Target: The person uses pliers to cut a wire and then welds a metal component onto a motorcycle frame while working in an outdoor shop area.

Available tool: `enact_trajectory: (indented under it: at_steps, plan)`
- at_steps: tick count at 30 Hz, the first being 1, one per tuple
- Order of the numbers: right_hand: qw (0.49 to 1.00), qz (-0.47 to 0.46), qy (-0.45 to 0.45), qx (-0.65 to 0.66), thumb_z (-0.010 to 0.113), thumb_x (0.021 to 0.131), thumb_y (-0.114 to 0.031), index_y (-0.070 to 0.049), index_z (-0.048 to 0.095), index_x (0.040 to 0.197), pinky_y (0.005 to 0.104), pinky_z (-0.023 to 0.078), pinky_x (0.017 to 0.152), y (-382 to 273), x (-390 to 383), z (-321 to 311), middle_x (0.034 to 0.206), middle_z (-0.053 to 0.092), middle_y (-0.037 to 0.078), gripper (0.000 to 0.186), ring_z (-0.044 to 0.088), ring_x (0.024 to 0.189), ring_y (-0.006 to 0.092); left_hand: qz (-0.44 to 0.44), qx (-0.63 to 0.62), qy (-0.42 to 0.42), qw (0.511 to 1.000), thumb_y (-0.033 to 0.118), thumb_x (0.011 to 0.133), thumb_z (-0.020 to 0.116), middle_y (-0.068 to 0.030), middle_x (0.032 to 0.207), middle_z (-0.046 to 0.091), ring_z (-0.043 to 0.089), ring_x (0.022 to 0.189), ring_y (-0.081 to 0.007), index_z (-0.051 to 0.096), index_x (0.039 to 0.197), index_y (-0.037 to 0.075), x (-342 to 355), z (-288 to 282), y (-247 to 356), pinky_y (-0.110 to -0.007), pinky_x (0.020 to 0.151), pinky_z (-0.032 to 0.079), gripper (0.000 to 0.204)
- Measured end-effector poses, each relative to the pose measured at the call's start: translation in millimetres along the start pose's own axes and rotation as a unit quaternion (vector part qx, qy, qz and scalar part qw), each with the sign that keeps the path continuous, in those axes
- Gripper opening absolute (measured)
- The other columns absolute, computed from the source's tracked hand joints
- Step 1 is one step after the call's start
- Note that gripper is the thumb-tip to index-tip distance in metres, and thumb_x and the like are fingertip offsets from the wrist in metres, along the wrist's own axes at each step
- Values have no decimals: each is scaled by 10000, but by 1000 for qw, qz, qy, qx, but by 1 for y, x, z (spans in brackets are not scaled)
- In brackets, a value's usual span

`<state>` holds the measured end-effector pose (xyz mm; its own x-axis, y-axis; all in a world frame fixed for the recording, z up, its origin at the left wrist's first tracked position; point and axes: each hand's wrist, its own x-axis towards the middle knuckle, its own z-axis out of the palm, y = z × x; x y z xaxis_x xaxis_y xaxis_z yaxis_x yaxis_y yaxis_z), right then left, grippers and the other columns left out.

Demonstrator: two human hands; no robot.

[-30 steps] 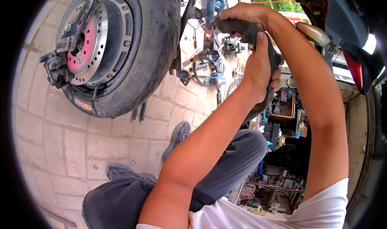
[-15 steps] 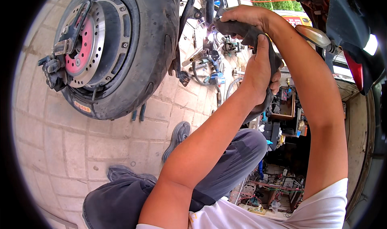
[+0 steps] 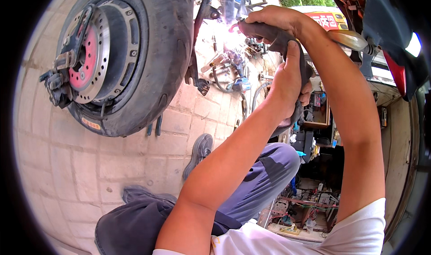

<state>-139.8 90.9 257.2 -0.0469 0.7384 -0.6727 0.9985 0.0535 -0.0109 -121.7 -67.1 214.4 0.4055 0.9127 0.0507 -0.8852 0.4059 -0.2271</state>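
Paved floor (image 3: 125, 165) backed an upper-centre glare (image 3: 231, 34), near which the left hand (image 3: 288, 75) and right hand (image 3: 279, 18), both ungloved, gripped a dark torch-like tool (image 3: 268, 31), heat burns being judged possible.

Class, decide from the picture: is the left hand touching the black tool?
Touching: the head view shows the left hand gripping the black tool, its thumb laid against it.

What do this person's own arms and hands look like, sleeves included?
The left hand and right hand are gloveless, with no watch or bracelet visible. A white fabric short sleeve ends above the right elbow; only a white edge shows on the left.
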Motion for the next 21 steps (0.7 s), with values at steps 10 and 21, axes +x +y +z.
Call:
enact_trajectory:
  at_steps: [10, 21]
  plan:
    - [944, -42, 179, 274, 549, 923, -305, -8, 627, 1023, 281, 480, 455, 91, -85, 48, 764, 636, 84, 323, 586, 530, 140, -39, 313, -27, 949, 699, 918, 371, -8, 499, 436, 398, 419, -113, 542, 730, 48, -20, -63, -82, -276, 433, 321, 699]
    - [732, -154, 119, 652, 445, 1001, -302, 15, 507, 1171, 284, 509, 519, 180, -59, 116, 961, 624, 136, 365, 584, 605, 149, 13, 460, 57, 886, 411, 917, 613, -10, 1018, 557, 524, 885, -79, 418, 1409, 69, -22, -125, -47, -231, 717, 436, 630]
